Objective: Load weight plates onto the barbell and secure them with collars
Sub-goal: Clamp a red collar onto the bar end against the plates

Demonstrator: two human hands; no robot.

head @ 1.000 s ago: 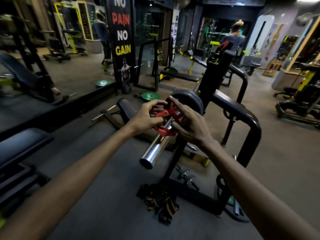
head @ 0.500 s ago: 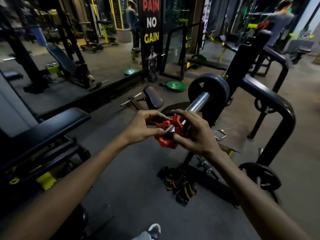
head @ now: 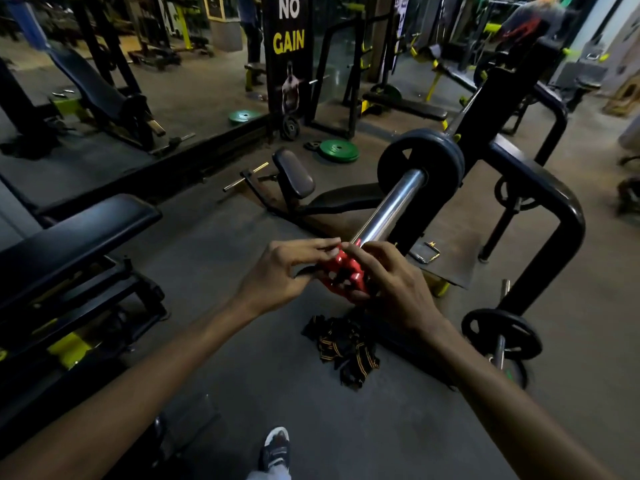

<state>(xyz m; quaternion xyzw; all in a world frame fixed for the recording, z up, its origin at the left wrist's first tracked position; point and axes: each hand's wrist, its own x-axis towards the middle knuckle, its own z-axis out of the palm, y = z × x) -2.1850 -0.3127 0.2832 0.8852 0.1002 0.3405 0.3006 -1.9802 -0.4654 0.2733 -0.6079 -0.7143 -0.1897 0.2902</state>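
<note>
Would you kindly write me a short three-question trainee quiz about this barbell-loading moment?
1. True or false: the red collar sits flush against the black plates.
2. Which hands hold the collar: A left only, B right only, C both?
3. What colour is the plate lying flat on the floor?

Key:
1. False; bare sleeve shows between them.
2. C; left hand and right hand.
3. Green.

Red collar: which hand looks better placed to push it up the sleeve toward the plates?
Probably the right hand. It wraps the red collar from the outer side at the end of the sleeve, in line with the black plates. The left hand only pinches it with its fingertips from the side.
</note>
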